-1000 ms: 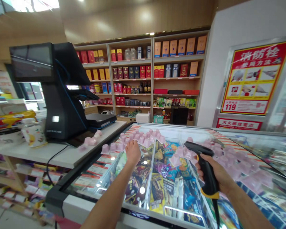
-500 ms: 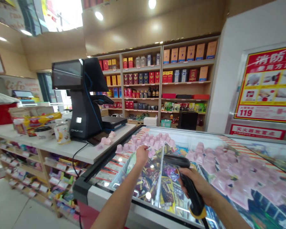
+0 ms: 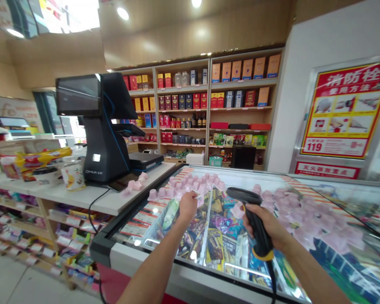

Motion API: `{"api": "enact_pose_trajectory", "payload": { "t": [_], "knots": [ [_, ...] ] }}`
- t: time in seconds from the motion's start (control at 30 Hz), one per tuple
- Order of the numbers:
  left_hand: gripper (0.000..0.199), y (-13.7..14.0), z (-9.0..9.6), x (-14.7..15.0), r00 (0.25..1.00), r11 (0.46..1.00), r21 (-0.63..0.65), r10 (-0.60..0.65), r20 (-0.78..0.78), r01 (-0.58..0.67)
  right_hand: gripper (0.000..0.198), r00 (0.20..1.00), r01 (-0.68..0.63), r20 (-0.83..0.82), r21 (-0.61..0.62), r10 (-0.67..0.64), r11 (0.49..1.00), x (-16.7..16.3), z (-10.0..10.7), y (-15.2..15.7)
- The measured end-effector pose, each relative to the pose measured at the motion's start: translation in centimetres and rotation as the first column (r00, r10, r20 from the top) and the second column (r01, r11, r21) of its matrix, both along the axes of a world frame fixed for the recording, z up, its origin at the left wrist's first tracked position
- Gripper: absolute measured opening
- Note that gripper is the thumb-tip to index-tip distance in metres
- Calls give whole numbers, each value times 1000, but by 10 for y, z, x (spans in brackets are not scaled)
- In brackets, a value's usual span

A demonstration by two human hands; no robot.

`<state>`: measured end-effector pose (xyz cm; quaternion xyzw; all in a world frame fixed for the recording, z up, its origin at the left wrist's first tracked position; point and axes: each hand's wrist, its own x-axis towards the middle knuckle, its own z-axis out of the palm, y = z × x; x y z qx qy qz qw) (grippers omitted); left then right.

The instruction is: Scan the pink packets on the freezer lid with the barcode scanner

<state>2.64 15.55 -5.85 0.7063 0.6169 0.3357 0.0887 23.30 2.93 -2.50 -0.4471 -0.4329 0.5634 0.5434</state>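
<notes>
My left hand reaches over the chest freezer's glass lid, finger and thumb pinched on a small pale pink cup that seems to carry a printed label. A black barcode scanner with yellow trim is gripped in my right hand, its head tilted left toward the middle of the lid. Just below the scanner head lies a single pink cup. Many more sit on the glass, in a left cluster behind my left hand and a right cluster beyond my right hand.
Under the glass of the freezer are colourful ice cream packets. To the left, a counter bears a black checkout terminal, a few pink cups and snacks. Shelves of boxes stand behind. The scanner's cable hangs at the front.
The view has shifted slightly right. My right hand has raised the scanner and moved it right, uncovering the lone pink cup. My left hand keeps its pinch on its cup.
</notes>
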Motion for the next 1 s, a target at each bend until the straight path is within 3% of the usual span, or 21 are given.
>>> {"api": "enact_pose_trajectory", "payload": {
  "t": [0.17,0.37,0.53,0.63,0.77,0.87,0.93,1.0],
  "knots": [
    [19,-19,-11,38,975,985,24,-167,-145,172,18,989,105,-101,-16,-106,994,39,3,5],
    [28,-39,-24,85,839,890,-20,-437,-325,456,18,974,129,-182,-43,-134,991,52,-4,7],
    [28,-38,-30,112,778,844,-33,-508,-370,536,18,972,117,-199,-49,-124,992,53,-8,10],
    [26,-35,-27,110,781,836,-23,-522,-343,548,18,974,109,-194,-56,-118,993,56,-10,11],
    [22,-18,-16,67,870,897,31,-418,-261,440,19,979,101,-174,-58,-109,993,54,-10,12],
    [32,6,-5,17,976,979,104,-158,-146,174,19,982,91,-163,-53,-98,994,46,-9,12],
    [37,21,-3,-13,998,992,119,-21,-67,29,18,983,81,-162,-52,-88,995,38,-9,11],
    [37,32,-5,-32,1000,996,82,31,-1,-31,19,985,68,-152,-58,-77,996,30,-9,11]
  ]
}}
